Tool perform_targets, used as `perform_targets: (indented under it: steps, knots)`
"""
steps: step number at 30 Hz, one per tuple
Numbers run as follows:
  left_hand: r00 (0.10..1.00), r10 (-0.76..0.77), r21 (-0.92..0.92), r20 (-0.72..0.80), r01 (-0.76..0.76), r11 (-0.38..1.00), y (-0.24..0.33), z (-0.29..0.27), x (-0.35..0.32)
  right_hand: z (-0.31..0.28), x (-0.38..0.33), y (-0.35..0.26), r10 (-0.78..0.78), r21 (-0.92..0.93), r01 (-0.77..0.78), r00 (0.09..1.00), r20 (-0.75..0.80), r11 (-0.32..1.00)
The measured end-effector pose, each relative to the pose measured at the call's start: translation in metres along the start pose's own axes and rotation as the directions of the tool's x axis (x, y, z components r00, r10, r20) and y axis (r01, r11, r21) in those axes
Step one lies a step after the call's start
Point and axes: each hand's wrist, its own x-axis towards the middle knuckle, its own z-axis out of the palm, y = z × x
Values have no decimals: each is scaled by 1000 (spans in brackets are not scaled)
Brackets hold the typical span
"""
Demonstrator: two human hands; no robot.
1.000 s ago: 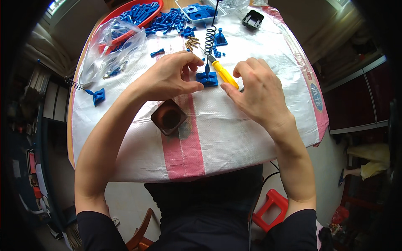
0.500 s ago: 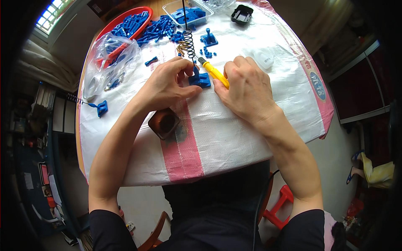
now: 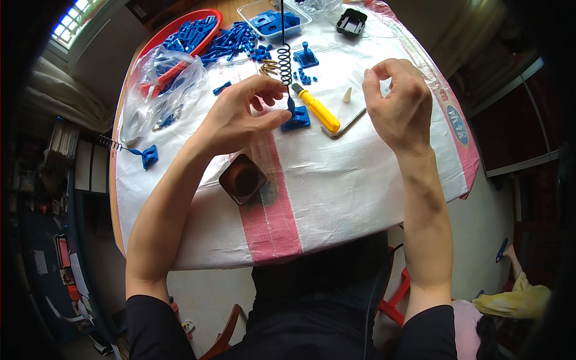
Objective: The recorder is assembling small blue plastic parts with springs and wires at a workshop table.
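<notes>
My left hand [image 3: 249,114] is open, its thumb close against a small blue plastic base [image 3: 296,120]; whether it touches cannot be told. A black coil spring with a long thin rod [image 3: 284,65] rises from that base. To the right, my right hand [image 3: 401,99] is raised with thumb and fingers closed together, and what they hold, if anything, is hidden. Between the hands lies a yellow-handled tool [image 3: 320,111] with a dark collar. Its end rests by a thin grey metal bar [image 3: 349,125]. A small whitish cone [image 3: 346,94] stands near my right hand.
A brown open-topped container [image 3: 242,180] sits near the front. Farther back are a red basket [image 3: 217,27] of blue parts, a clear tub [image 3: 309,21], brass pieces [image 3: 269,67], a plastic bag [image 3: 138,102] and a black tray [image 3: 351,23]. Another spring-fitted base [image 3: 150,156] lies left.
My right hand has let go of the yellow-handled tool and moved right, over where a translucent white bottle lay. The whitish cone and grey bar now show. My left fingers have loosened from the base.
</notes>
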Motion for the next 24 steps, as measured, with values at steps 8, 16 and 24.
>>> perform_targets:
  steps: [8,16,24]
  knots:
    - [990,64,-498,-129,-121,859,-11,7,-3,-23,13,24,290,77,-298,952,96,952]
    - [996,83,-279,-45,-92,956,16,-11,5,-20,22,34,307,-190,-246,844,440,950]
    - [985,73,-437,-158,-136,889,0,12,2,-6,14,46,279,-184,-216,834,476,959]
